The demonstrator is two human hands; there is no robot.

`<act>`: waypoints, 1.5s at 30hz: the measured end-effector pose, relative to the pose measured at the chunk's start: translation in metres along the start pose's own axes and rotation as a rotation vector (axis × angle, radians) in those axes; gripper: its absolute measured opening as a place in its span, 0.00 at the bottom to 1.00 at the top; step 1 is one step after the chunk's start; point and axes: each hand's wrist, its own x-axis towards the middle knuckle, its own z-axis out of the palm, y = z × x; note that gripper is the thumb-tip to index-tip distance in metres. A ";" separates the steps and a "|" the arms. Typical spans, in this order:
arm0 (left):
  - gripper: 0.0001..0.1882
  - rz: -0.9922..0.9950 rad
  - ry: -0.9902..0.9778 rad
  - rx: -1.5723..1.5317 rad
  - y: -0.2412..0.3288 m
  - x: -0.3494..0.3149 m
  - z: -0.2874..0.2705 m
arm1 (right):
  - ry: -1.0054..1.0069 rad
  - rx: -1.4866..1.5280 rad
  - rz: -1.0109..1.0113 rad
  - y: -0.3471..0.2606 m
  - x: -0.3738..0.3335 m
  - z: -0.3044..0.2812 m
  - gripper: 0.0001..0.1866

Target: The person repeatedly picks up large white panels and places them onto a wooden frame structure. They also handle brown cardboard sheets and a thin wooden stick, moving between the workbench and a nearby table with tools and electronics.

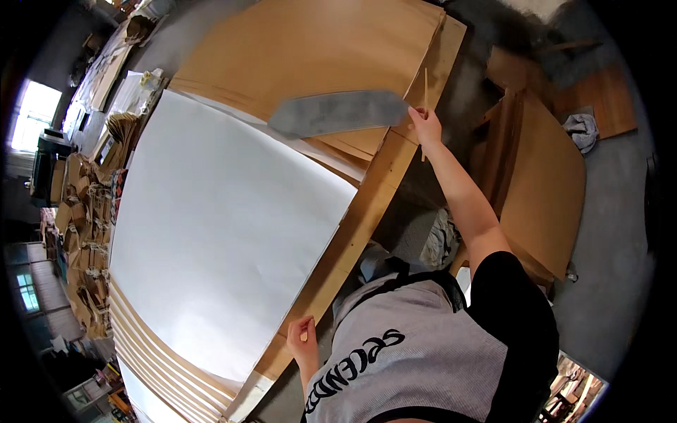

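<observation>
My right hand [426, 127] is stretched far out over the table's wooden edge. Its fingers are closed on a thin tan strip [425, 86], whose ends stick out above and below the hand. Its fingertips are at the right tip of a long, flat grey piece [331, 113] with slanted ends; whether they grip that too, I cannot tell. The grey piece lies across brown cardboard [303, 53] and reaches the white sheet [226, 225]. Lower down, my left hand [303, 340] is curled at the near edge, with something small and tan partly showing in its fingers.
A wooden beam [345, 243] runs along the table's near edge. Several narrow tan-edged layers [166, 366] fan out at the lower left. Large brown sheets [546, 187] stand on the right near a grey cloth [582, 132]. Bundled cardboard pieces [81, 247] are piled on the left.
</observation>
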 end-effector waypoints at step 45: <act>0.11 0.799 -1.715 0.765 0.450 0.179 0.688 | 0.869 0.290 0.588 0.253 0.081 -0.459 0.11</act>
